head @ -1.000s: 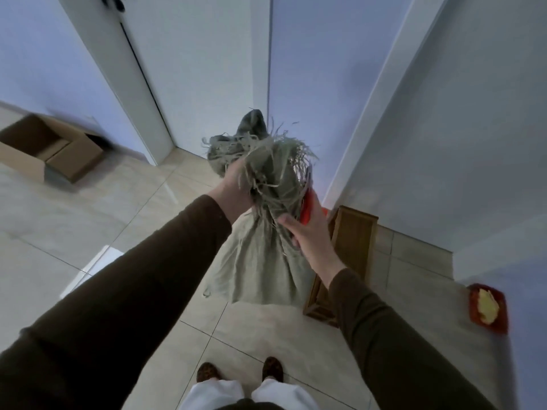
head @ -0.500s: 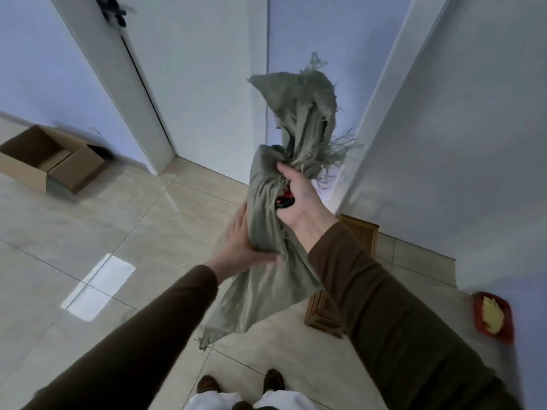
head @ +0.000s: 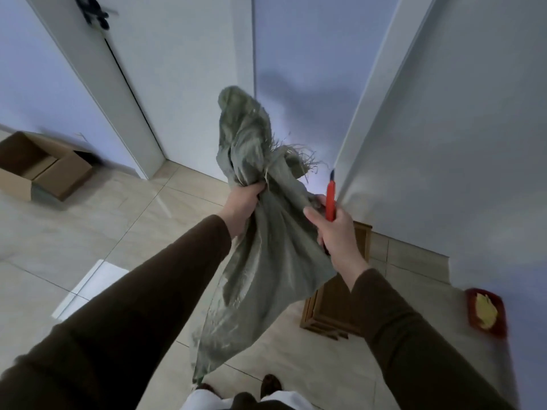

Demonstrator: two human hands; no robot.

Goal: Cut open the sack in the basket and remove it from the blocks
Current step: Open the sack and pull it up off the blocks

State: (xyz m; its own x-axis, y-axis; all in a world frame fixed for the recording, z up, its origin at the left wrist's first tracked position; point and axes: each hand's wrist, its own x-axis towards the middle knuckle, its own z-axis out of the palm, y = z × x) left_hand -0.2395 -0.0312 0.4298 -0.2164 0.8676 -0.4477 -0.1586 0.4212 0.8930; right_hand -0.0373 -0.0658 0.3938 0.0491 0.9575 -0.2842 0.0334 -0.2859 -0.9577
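Far left, a box [head: 44, 167] sits open on the floor, well clear. My left hand [head: 241, 202] is fisted round the sack [head: 266, 247] near its frayed end; the sack hangs limp between my hands, long axis running from far-up to near-down. My right hand [head: 336, 229] touches its right edge while gripping a red knife [head: 330, 199], blade pointing away. The basket [head: 340, 303] stands below, just right — blocks not visible. Far right, a red tray [head: 500, 318].

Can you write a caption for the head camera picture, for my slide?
Left hand lifts the limp green sack while right hand holds a red cutter.
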